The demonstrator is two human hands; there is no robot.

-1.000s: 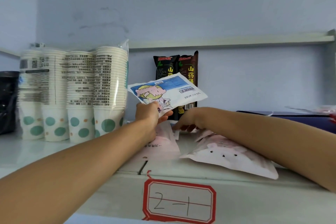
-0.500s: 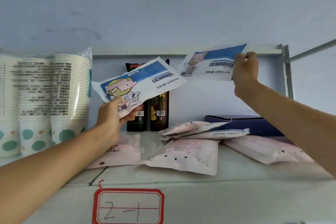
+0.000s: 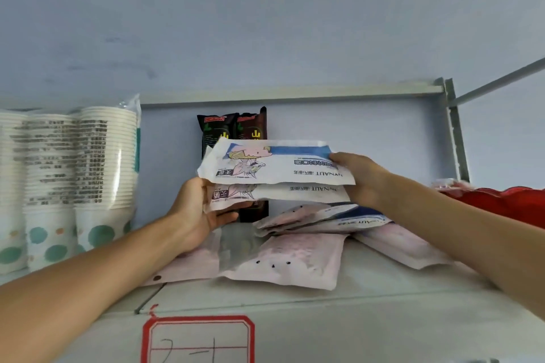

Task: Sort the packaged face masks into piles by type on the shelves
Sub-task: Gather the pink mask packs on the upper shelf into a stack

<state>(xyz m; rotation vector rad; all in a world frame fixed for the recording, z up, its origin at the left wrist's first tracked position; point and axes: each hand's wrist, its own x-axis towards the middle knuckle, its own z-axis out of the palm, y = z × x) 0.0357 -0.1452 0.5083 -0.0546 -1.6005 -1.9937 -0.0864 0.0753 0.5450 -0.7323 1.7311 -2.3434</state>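
Nearest, at the bottom edge, a red-bordered label (image 3: 198, 340) reading "2-1" is stuck to the front lip of the shelf (image 3: 383, 298). Both forearms reach up and over it from the lower corners.

On the shelf, pink mask packets lie flat and overlapping — one large pink packet (image 3: 295, 262) sits centre, another pink packet (image 3: 404, 247) to its right, with a few thinner blue-and-white packets (image 3: 351, 219) heaped loosely behind and between them.

Above these, held in the air, are two blue-and-white cartoon-printed mask packets of the same type. The left hand (image 3: 194, 212) cups the lower packet (image 3: 277, 193) from beneath at its left end, thumb on top — a grip grasping that packet. The right hand (image 3: 362, 177) pinches the upper packet (image 3: 274, 163) at its right end, likewise a closed grip on it. Both packets run long side left to right, the upper lying almost squarely over the lower and touching or nearly touching it; their printing reads upside down.

So the coming move likely turns on this: the two matching packets are aligned one over the other, each hand at an opposite end, and the loose blue-and-white heap lies just below and to the right, nearer the right hand.

Farther back stand two dark snack packs (image 3: 236, 130) upright against the wall; left are wrapped paper cup stacks (image 3: 76, 174); far right, a red bag (image 3: 507, 203).
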